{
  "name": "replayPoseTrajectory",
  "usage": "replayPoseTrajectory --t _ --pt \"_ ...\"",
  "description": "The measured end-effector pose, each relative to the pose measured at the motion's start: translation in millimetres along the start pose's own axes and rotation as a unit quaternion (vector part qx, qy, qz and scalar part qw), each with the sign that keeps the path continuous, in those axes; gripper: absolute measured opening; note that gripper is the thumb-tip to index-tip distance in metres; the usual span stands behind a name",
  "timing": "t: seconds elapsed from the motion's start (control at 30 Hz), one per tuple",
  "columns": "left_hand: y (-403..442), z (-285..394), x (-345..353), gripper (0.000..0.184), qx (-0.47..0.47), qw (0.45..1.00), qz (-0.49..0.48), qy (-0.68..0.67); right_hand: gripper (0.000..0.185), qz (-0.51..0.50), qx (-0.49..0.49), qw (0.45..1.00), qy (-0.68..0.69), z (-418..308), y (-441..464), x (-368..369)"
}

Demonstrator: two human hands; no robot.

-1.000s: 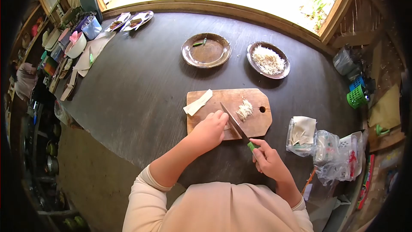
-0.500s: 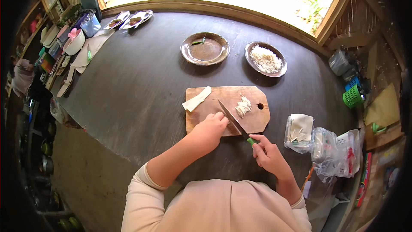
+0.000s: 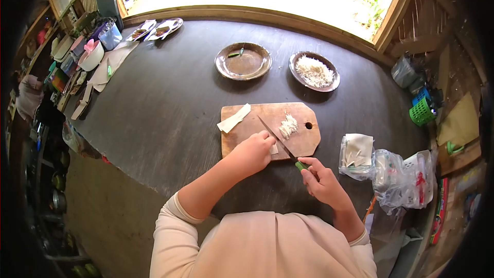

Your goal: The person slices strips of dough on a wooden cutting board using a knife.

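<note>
My right hand is closed on the green handle of a knife, whose blade slants up and left across the wooden cutting board. Just left of the blade, my left hand presses down on a pale flat piece, mostly hidden under its curled fingers. Pale strips lie at the board's upper left corner. Right of the blade is a small pile of thin white shreds, near the board's hole.
Beyond the board stand a brown plate with small green pieces and a bowl of white shreds. Plastic bags lie at the right. Containers and two small plates are at the far left. A person is at the left edge.
The camera view has shifted slightly. A bit of the pale piece now shows beside my left fingers. Both hands stay near the same part of the board.
</note>
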State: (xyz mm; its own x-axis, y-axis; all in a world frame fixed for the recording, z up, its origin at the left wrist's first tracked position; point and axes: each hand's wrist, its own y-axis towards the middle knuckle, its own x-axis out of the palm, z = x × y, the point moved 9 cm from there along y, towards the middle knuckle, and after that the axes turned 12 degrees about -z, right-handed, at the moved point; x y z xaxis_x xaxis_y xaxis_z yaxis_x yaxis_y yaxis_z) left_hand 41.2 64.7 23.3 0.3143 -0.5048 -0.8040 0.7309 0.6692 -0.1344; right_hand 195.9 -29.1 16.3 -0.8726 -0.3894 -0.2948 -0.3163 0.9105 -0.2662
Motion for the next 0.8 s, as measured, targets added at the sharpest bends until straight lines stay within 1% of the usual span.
replayPoseTrajectory --t 0.07,0.13,0.2,0.27,0.3,0.33,0.37,0.43,0.5,0.57,0.6,0.67,0.73,0.8 --pt "-5 7 -1 0.028 0.026 0.999 -0.026 0.002 0.033 0.02 -0.001 1.0 -0.008 -4 -2 -4" --pt "0 -2 3 0.03 0.034 0.999 -0.016 0.005 0.033 0.043 0.002 0.999 -0.011 -3 -4 -9" --pt "2 -4 5 0.031 0.041 0.999 -0.01 0.005 0.035 0.056 -0.039 0.997 -0.021 -5 -4 -11" --pt "4 -9 -3 0.032 0.011 1.0 0.023 -0.012 0.036 0.048 -0.048 0.997 -0.046 -10 -6 -8" --pt "5 -8 -2 0.032 0.015 1.0 0.023 -0.01 0.036 0.037 -0.057 0.995 -0.07 -14 -6 -5" --pt "4 -7 -2 0.031 0.02 0.999 0.042 -0.003 0.036 0.04 -0.058 0.995 -0.07 -20 -7 -5" --pt "3 -6 -2 0.031 0.025 0.998 0.062 0.002 0.036 0.041 -0.039 0.995 -0.077 -27 -8 -5" --pt "1 -3 1 0.029 0.036 0.997 0.072 0.002 0.035 0.042 -0.019 0.996 -0.083 -34 -8 -3" --pt "0 -3 2 0.028 0.046 0.996 0.082 -0.001 0.035 0.082 -0.075 0.982 -0.155 -52 -11 -5" --pt "-1 1 7 0.027 0.088 0.992 0.076 0.039 0.034 0.09 -0.09 0.977 -0.173 -49 -8 -1" --pt "-1 1 8 0.027 0.088 0.992 0.076 0.038 0.034 0.097 -0.107 0.971 -0.189 -49 -7 1" --pt "-5 7 10 0.027 0.102 0.987 0.09 0.087 0.034 0.079 -0.098 0.977 -0.172 -40 -4 4" --pt "-5 10 10 0.028 0.087 0.987 0.079 0.107 0.034 0.058 -0.091 0.982 -0.154 -34 -1 7" --pt "-5 12 12 0.028 0.071 0.987 0.061 0.131 0.034 0.065 -0.092 0.982 -0.15 -32 0 9"
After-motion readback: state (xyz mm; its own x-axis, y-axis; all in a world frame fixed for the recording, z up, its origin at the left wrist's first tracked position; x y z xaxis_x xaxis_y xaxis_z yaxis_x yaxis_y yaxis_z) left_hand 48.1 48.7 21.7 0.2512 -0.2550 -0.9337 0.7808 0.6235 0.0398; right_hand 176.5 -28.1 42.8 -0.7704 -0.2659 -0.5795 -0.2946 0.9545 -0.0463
